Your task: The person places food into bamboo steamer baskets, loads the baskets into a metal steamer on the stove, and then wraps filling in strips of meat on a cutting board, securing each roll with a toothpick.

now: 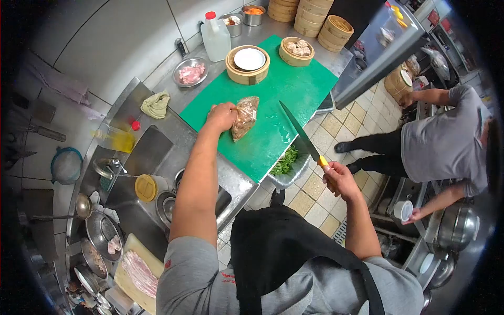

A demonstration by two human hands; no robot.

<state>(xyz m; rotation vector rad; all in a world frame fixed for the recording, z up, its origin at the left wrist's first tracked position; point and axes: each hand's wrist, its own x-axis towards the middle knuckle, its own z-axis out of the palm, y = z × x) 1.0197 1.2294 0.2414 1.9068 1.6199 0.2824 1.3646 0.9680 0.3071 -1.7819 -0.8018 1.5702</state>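
Bag (245,122) in left hand (223,116) holds brown food (247,111), one steamer (297,62) dumplings (300,50).

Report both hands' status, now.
Left hand: closed, holding the clear plastic bag.
Right hand: closed, holding the yellow-handled knife.

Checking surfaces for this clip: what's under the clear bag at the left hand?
The green board shows around the bag; whatever lies directly beneath is covered and can't be seen.
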